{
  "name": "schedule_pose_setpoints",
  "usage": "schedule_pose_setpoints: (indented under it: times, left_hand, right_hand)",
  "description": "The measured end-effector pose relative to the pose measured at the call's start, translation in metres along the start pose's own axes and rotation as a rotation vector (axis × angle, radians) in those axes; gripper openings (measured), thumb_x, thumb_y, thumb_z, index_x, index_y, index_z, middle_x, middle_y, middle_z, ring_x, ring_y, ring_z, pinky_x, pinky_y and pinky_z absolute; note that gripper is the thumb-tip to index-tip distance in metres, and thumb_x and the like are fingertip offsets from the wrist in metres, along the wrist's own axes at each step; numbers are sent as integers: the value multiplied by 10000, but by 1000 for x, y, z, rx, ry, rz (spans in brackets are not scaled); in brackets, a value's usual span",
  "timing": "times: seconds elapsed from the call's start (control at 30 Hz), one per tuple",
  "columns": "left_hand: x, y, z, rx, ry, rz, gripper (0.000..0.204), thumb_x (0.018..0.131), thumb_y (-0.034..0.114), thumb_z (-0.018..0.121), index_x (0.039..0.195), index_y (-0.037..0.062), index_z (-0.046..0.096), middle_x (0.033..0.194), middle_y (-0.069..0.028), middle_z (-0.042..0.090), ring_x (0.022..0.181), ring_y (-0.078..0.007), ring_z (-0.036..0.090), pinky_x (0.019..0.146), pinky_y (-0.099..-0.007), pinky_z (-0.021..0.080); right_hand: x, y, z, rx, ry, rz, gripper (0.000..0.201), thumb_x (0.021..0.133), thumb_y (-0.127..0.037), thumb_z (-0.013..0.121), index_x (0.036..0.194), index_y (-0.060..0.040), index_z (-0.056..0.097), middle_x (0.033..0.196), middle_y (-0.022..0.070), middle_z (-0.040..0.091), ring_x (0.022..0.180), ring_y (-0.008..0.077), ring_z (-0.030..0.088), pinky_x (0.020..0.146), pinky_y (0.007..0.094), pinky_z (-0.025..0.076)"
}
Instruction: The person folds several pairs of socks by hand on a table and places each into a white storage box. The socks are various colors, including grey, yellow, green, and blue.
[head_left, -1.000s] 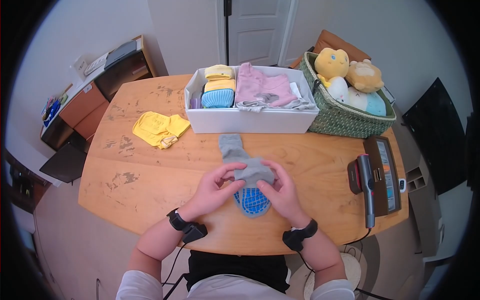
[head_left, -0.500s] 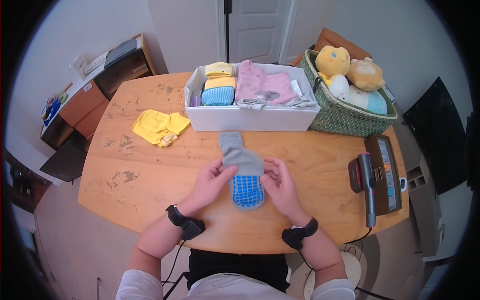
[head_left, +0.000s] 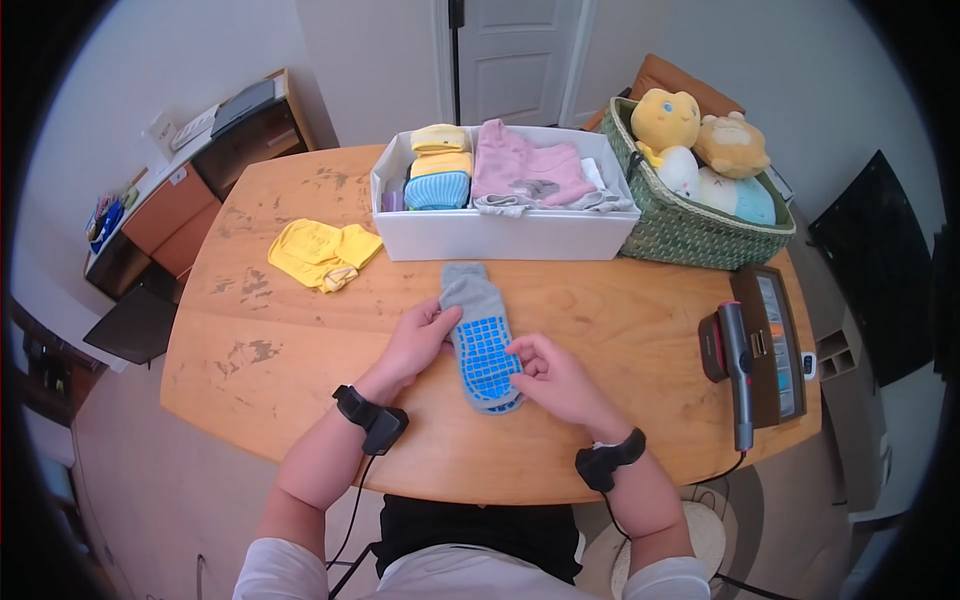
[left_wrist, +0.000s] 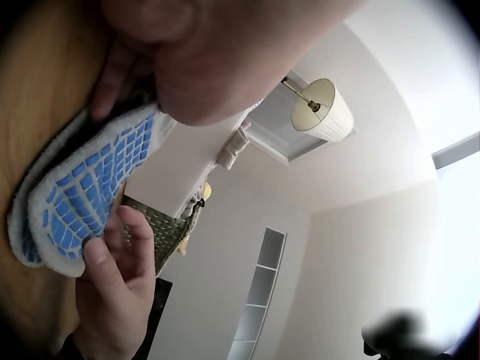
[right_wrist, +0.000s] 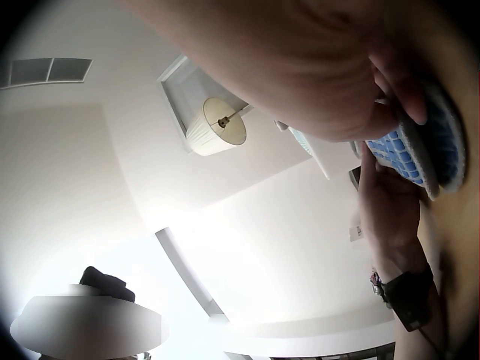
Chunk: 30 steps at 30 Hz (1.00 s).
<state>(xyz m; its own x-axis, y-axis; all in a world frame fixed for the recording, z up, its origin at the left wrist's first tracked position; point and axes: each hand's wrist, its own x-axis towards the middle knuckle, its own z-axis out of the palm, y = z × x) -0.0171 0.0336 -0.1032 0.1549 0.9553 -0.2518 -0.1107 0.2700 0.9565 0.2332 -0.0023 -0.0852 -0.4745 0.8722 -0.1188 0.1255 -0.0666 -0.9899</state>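
A pair of grey socks with blue grip grids on the soles (head_left: 486, 358) lies lengthwise before me, one sock over the other. At the toe end the two layers stand apart, as the left wrist view shows on the soles (left_wrist: 82, 199). My left hand (head_left: 412, 342) holds the left side near the ankle, thumb on top and fingers partly hidden beneath. At the right edge, my right hand (head_left: 560, 378) pinches the upper sock near the toe. In the right wrist view, one finger of that hand (right_wrist: 397, 90) reaches between the layers.
Behind the socks stands a white box (head_left: 500, 240) of folded clothes. Yellow clothing (head_left: 322, 252) lies at left. A green woven basket (head_left: 700, 240) of plush toys is at back right. A grey corded appliance (head_left: 738, 375) and a brown case (head_left: 775, 345) sit at right.
The grey socks, earlier bunched between both hands, now lie stretched out. My left hand has slid up toward the ankle, and my right hand has come to the edge near the toe.
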Motion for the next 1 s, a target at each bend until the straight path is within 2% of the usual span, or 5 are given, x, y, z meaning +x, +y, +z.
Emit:
schedule_pose_setpoints:
  times: [0.1,0.27,0.37,0.5,1.0]
  left_hand:
    - [1,1,-2,82,-26,-28,265,1099,250,550,1191,23,652,965,-46,732,796,-105,692,675,-258,563]
    - [-1,3,0,140,-52,5,256,1100,263,549,1127,29,648,826,-35,700,612,-92,636,528,-235,497]
    - [-3,7,-4,3,-98,-64,271,1105,282,540,1118,31,640,816,-46,702,549,-105,622,485,-222,475]
    - [-9,12,-2,-80,-125,-125,276,1106,292,538,1123,34,634,798,-50,700,531,-110,621,462,-219,461]
    - [-6,5,2,118,15,-9,267,1034,138,651,1241,-30,627,778,-39,693,548,-78,624,432,-213,447]
  right_hand:
    - [-3,-5,-5,-76,-34,119,301,960,-18,689,1247,-18,597,1082,67,631,865,57,635,673,238,525]
    - [-3,8,-4,-406,-1,-191,207,941,-21,708,1139,-39,654,925,-1,608,761,42,583,660,217,495]
    - [-4,5,-3,-237,-53,-51,233,900,-48,710,1130,-49,672,1001,64,552,781,111,594,728,274,518]
    - [-7,-7,-6,-68,-112,102,254,889,-56,718,1137,-51,665,997,59,542,785,125,577,745,288,513]
    - [-13,-24,-1,-503,-119,-84,220,866,-139,796,1068,-99,718,913,38,541,746,148,566,713,293,496]
